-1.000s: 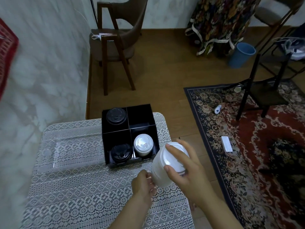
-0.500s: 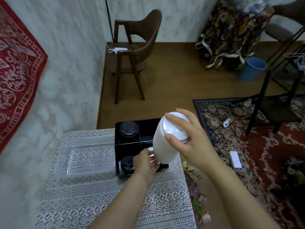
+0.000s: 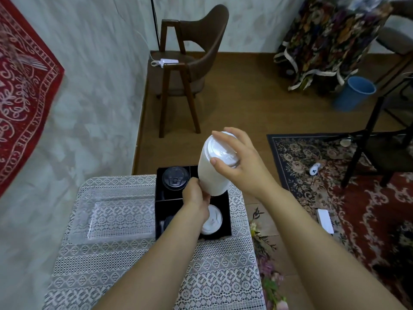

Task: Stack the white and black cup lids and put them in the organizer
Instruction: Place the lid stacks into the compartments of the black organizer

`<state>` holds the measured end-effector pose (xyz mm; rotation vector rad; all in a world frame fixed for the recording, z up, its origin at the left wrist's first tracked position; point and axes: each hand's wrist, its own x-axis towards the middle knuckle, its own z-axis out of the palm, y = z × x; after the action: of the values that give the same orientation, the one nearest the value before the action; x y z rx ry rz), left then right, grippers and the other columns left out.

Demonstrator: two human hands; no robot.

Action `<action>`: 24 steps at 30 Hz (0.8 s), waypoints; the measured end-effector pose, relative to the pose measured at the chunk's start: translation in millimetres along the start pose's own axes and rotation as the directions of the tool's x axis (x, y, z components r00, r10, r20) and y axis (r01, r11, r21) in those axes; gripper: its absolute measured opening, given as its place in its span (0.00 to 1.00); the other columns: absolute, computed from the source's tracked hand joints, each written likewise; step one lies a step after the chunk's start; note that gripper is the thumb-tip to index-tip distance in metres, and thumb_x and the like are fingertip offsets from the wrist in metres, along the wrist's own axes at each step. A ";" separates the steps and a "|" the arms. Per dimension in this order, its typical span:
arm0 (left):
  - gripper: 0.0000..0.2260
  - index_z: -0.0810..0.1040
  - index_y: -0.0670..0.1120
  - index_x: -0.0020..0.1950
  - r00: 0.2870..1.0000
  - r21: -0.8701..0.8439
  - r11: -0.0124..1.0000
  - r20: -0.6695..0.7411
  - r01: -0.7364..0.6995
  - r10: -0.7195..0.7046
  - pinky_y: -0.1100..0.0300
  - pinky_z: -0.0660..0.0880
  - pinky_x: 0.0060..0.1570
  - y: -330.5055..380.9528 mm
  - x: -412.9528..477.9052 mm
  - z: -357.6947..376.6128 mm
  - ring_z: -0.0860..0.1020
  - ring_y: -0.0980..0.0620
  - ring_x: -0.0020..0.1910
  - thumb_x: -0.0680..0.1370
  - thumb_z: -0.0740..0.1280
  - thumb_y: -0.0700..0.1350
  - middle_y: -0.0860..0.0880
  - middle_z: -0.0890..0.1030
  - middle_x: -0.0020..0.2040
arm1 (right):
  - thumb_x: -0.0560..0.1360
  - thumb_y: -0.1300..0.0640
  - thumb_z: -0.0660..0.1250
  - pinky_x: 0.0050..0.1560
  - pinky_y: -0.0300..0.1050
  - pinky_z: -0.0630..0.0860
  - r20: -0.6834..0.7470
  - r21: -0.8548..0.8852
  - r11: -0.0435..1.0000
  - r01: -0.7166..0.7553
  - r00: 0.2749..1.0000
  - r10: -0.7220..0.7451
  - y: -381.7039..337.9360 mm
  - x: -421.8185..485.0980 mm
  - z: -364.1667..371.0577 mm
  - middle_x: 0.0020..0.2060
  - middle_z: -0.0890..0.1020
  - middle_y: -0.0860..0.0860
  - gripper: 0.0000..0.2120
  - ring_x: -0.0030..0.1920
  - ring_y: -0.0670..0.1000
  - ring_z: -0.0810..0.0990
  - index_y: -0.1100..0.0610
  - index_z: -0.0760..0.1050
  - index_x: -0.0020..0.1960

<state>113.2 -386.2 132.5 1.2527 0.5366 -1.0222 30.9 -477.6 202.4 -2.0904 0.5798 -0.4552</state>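
head view: white lid stack tilted, held above black organizer, over its far-right compartment. right hand fingers spread, clasping top rim; left hand fingers curled round stack's base.

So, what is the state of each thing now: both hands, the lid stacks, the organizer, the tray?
Organizer: upright, open on top.
Tall white lid stack: held tilted above the organizer.
Right hand: grips its top.
Left hand: holds its bottom.
Black lid stack: seated in far left compartment.
Short white lid stack: seated in near right compartment.
Clear tray: flat, left of the organizer.
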 end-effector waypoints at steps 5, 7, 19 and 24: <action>0.10 0.76 0.43 0.49 0.998 -0.020 0.998 0.007 0.065 -0.064 0.38 0.73 0.58 6.0 1.7 7.3 0.77 0.41 0.51 0.80 0.57 0.45 0.42 0.78 0.48 | 0.76 0.53 0.71 0.58 0.20 0.58 -0.015 0.012 1.000 -0.006 1.000 0.007 16.6 8.6 9.6 0.69 0.64 0.43 0.23 0.67 0.38 0.63 0.44 0.71 0.69; 0.10 0.77 0.42 0.52 0.999 -0.096 0.994 0.010 0.048 -0.047 0.42 0.74 0.59 7.8 6.1 10.3 0.78 0.41 0.53 0.79 0.58 0.45 0.41 0.79 0.53 | 0.76 0.53 0.71 0.58 0.20 0.58 -0.026 0.016 1.000 -0.002 1.000 0.003 22.3 10.9 11.7 0.70 0.64 0.44 0.24 0.68 0.39 0.63 0.44 0.71 0.69; 0.12 0.79 0.46 0.48 0.998 -0.188 0.981 -0.025 0.058 -0.064 0.48 0.72 0.63 6.8 23.3 25.9 0.80 0.44 0.50 0.78 0.57 0.48 0.44 0.83 0.49 | 0.76 0.53 0.70 0.64 0.37 0.63 -0.008 -0.006 0.999 -0.037 0.999 0.037 44.5 23.8 29.0 0.69 0.65 0.46 0.24 0.70 0.46 0.63 0.46 0.70 0.71; 0.17 0.80 0.46 0.53 0.990 -0.172 0.978 -0.065 0.115 -0.128 0.46 0.72 0.63 8.7 37.2 27.0 0.80 0.42 0.54 0.76 0.56 0.52 0.43 0.83 0.52 | 0.76 0.51 0.70 0.68 0.48 0.67 0.024 -0.035 0.997 -0.063 0.998 0.064 52.5 28.9 35.5 0.70 0.65 0.47 0.25 0.70 0.50 0.65 0.46 0.69 0.71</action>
<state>133.4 -424.2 114.3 1.1227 0.7510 -1.0117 61.1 -495.9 142.3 -2.1009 0.6418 -0.3840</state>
